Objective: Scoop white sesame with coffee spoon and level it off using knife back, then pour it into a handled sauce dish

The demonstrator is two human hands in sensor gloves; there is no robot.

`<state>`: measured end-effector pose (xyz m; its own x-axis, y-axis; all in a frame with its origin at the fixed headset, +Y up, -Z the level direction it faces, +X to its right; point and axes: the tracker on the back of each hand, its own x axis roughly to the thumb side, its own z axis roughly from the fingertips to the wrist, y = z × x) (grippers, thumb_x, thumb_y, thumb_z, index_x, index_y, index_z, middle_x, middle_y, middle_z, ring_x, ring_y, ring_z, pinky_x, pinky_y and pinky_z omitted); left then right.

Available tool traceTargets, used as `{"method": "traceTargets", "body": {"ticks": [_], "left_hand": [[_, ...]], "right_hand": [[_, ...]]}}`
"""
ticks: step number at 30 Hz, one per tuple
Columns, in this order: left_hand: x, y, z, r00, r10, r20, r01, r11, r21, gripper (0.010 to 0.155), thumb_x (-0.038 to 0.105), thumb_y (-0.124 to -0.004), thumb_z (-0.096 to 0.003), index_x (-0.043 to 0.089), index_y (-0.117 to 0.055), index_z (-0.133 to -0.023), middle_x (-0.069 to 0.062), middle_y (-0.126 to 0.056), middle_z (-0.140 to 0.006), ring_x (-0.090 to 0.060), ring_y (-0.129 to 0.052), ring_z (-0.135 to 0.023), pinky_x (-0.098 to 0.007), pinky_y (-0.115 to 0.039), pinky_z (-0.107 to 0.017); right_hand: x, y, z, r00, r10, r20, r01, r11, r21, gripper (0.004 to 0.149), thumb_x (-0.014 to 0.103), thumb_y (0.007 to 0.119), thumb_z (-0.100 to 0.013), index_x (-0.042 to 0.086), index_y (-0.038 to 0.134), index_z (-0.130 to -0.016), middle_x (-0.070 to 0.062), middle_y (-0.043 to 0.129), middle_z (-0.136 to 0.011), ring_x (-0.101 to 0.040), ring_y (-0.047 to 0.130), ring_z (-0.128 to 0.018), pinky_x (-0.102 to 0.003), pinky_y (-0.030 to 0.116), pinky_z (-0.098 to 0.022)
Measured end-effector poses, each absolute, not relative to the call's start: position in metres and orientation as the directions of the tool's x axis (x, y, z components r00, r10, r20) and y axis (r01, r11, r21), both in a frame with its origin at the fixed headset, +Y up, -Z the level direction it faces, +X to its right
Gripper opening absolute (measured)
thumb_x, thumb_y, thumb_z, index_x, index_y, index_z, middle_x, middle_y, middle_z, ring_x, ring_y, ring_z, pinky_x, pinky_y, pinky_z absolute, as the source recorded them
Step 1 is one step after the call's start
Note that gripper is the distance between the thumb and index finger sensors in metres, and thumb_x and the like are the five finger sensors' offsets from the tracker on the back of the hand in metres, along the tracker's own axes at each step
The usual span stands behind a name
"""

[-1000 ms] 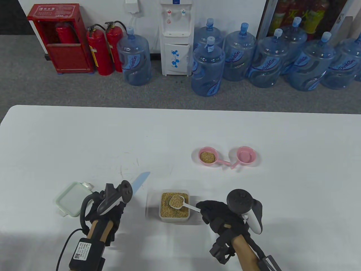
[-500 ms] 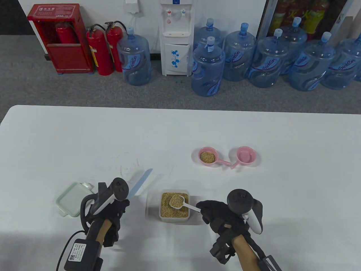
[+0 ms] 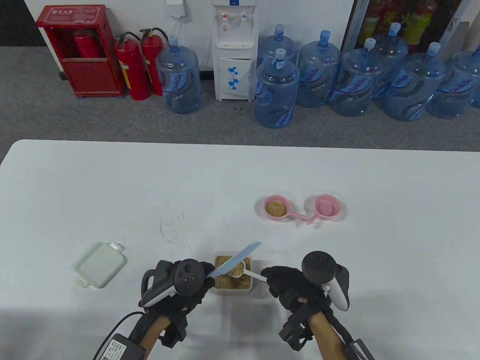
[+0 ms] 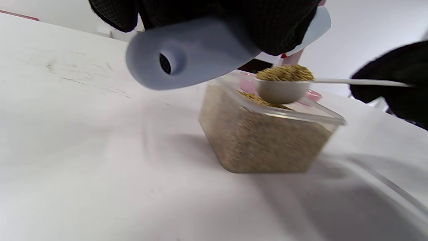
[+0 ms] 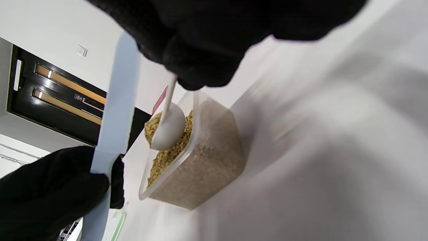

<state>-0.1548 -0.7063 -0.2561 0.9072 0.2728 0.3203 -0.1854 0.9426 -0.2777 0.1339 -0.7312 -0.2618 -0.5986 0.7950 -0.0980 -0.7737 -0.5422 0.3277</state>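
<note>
A clear tub of sesame point(image 3: 232, 279) point(image 4: 267, 140) point(image 5: 197, 160) stands near the table's front edge. My right hand point(image 3: 290, 287) pinches the white coffee spoon point(image 3: 240, 270) point(image 4: 284, 88) point(image 5: 167, 129), heaped with sesame, just above the tub. My left hand point(image 3: 187, 292) grips the pale blue knife point(image 3: 236, 258) point(image 4: 200, 53) point(image 5: 115, 110), whose blade slants over the spoon and the tub. Two pink handled sauce dishes sit further back: one with sesame point(image 3: 277, 208), one bare point(image 3: 327, 206).
A pale green lid point(image 3: 99, 264) lies to the left of my left hand. Water bottles, a dispenser and fire extinguishers stand on the floor beyond the table's far edge.
My left hand has swung the knife rightward from beside the lid to over the tub and the spoon. The right hand and the spoon have stayed in place.
</note>
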Motion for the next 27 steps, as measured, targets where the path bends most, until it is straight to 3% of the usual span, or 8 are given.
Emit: {"method": "traceTargets", "body": {"ticks": [10,27], "left_hand": [[-0.1434,-0.7098,-0.2496,0.905,0.223,0.364,-0.117,0.95,-0.289,0.043,0.04,-0.074,-0.0598,0.024,-0.075,-0.1,-0.001,-0.086,-0.088,-0.027,-0.093,-0.08,-0.059,-0.056,-0.08],[-0.1511,-0.7113,-0.2548,0.929,0.196,0.313,-0.1,0.949,-0.299,0.043,0.04,-0.074,-0.0599,0.024,-0.074,-0.1,-0.001,-0.085,-0.089,-0.027,-0.092,-0.081,-0.06,-0.055,-0.08]], "right_hand": [[0.1335,-0.7306,-0.2616,-0.597,0.797,-0.092,-0.773,-0.542,0.329,0.043,0.026,0.071,-0.059,0.009,0.083,-0.096,-0.014,0.097,-0.059,-0.005,0.089,-0.024,-0.032,0.086,-0.022],[0.1334,-0.7303,-0.2612,-0.598,0.797,-0.089,-0.772,-0.542,0.334,0.043,0.025,0.071,-0.059,0.008,0.083,-0.096,-0.014,0.097,-0.059,-0.006,0.089,-0.024,-0.032,0.085,-0.022]]}}
